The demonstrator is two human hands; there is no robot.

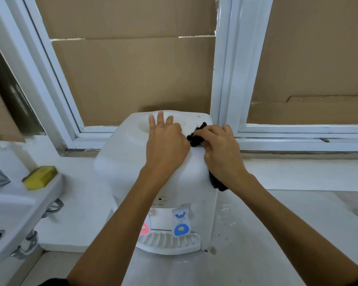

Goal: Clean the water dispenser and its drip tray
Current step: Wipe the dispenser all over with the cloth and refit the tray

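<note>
- The water dispenser (pixel 153 162) stands right up against the window frame (pixel 225 112), so no hand fits behind it.
- Both hands are on its top. The left hand (pixel 165 145) lies flat by the round hole (pixel 142 126), and the right hand (pixel 221 149) grips a black cloth (pixel 195 137).
- A sink (pixel 19 211) with a yellow sponge (pixel 39 177) sits close on the left.
- The floor to the right is open.
- The drip tray (pixel 170 242) in front is open from above.

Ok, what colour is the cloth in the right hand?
Black cloth, gripped by the right hand; head view.

One dispenser (pixel 153 162), two taps (pixel 181 221), one sponge (pixel 39 177), perhaps one cloth (pixel 196 137).
</note>
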